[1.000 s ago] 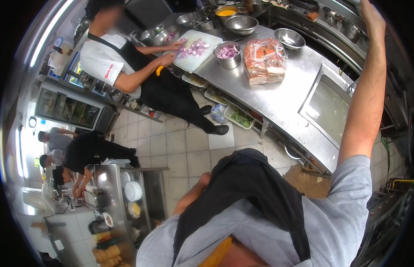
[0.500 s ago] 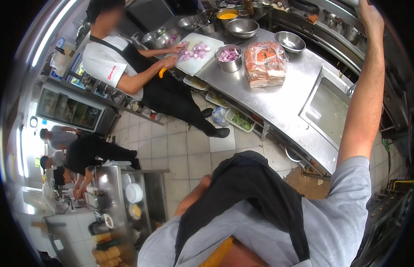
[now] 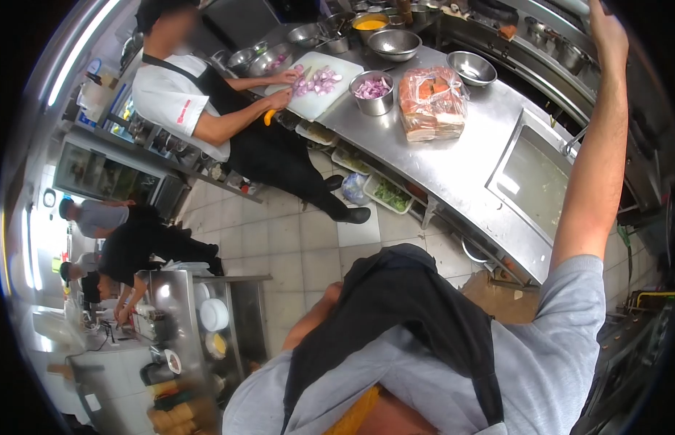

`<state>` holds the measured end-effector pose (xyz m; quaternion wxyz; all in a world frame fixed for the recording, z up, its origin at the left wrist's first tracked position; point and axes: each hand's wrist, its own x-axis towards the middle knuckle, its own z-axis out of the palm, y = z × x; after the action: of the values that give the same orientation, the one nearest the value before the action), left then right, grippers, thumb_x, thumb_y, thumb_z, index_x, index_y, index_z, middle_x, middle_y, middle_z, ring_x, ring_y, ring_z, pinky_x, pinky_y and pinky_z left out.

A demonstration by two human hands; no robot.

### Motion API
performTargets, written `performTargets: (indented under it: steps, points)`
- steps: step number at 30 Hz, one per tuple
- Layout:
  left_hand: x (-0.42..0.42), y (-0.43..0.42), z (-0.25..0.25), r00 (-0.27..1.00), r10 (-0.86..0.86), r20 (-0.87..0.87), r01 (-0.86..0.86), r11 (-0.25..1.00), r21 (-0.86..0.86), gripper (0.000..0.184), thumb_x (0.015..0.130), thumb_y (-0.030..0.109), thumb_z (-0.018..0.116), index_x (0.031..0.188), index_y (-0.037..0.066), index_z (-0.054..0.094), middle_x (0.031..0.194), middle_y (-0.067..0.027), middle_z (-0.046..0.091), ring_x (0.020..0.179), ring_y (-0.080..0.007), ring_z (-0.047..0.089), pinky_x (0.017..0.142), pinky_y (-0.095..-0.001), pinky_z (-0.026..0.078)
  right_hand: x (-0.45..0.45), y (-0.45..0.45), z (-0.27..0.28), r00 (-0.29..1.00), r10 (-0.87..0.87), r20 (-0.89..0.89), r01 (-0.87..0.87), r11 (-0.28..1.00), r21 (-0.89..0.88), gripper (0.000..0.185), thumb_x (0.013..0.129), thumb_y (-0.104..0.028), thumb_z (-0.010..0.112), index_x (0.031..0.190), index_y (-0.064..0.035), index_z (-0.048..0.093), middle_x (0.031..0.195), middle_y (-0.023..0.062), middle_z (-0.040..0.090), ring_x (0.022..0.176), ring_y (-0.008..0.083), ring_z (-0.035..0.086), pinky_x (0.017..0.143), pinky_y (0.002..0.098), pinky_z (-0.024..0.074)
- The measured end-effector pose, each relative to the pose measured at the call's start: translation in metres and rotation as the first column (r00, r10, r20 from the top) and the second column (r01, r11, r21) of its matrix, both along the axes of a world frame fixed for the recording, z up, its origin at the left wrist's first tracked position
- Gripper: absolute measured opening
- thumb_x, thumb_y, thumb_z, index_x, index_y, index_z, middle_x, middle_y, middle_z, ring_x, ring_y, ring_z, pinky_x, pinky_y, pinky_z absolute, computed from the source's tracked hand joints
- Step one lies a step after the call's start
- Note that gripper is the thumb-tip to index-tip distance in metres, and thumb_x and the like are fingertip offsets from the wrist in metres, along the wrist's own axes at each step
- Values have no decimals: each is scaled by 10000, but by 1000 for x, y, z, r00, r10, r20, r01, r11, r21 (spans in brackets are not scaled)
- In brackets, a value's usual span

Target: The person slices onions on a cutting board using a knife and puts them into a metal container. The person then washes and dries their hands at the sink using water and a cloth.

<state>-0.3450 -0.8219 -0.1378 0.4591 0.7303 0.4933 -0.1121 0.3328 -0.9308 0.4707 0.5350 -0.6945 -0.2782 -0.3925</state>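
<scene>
My right arm is stretched up along the right side. My right hand (image 3: 608, 40) is at the top edge beside a pale metal edge (image 3: 572, 6); its fingers are cut off, so its grip does not show. My left hand (image 3: 333, 293) is low beside my black apron (image 3: 395, 304), mostly hidden by it. On the steel counter (image 3: 490, 123) between my arms and a co-worker sit a plastic-wrapped block of reddish, layered food (image 3: 432, 101), a steel pot of chopped red onion (image 3: 372, 94) and a steel bowl (image 3: 471, 69).
A co-worker (image 3: 207, 109) at the counter has both hands at a white cutting board (image 3: 319, 105) with red onion pieces. A sink (image 3: 529, 174) is set into the counter's right end. Stacked plates (image 3: 214, 315) stand on the lower-left shelves. Other people (image 3: 138, 239) bend over a far-left counter.
The view has shifted slightly. The co-worker's hands have moved a little at the cutting board. My arms hold nearly the same position.
</scene>
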Motion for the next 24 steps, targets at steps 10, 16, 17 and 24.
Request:
performTargets:
  steps: [10, 16, 17, 24]
  points:
    - [-42, 47, -35, 853, -522, -22, 496, 797, 343, 364, 873, 340, 558, 1009, 38, 709, 1067, -193, 709, 1028, -369, 658, 875, -415, 514, 82, -6, -10, 970, -244, -14, 244, 970, -3, 941, 775, -761, 574, 1217, 68, 627, 1220, 311, 628, 1223, 446, 563, 1053, 447, 412]
    - [-85, 30, -90, 873, -436, -218, 480, 848, 225, 333, 870, 311, 548, 992, 52, 718, 1056, -182, 711, 1038, -359, 660, 887, -451, 514, 123, -16, -10, 906, -413, -92, 368, 877, -309, 989, 841, -795, 351, 1229, 74, 621, 1311, 346, 546, 1315, 435, 484, 1106, 427, 354]
    - [-95, 29, -114, 875, -436, -211, 477, 849, 226, 333, 870, 311, 548, 992, 52, 718, 1056, -182, 711, 1038, -359, 660, 887, -451, 514, 124, -15, -10, 903, -426, -60, 396, 877, -273, 947, 847, -769, 398, 1210, 73, 636, 1293, 329, 575, 1300, 423, 508, 1092, 423, 373]
    - [-136, 14, -167, 912, -377, -161, 397, 911, 116, 346, 892, 312, 538, 1034, 57, 724, 1107, -205, 693, 1071, -381, 642, 923, -460, 502, 141, -19, -6, 910, -408, -71, 385, 897, -219, 883, 817, -717, 529, 1177, 80, 652, 1263, 311, 606, 1277, 415, 532, 1079, 423, 393]
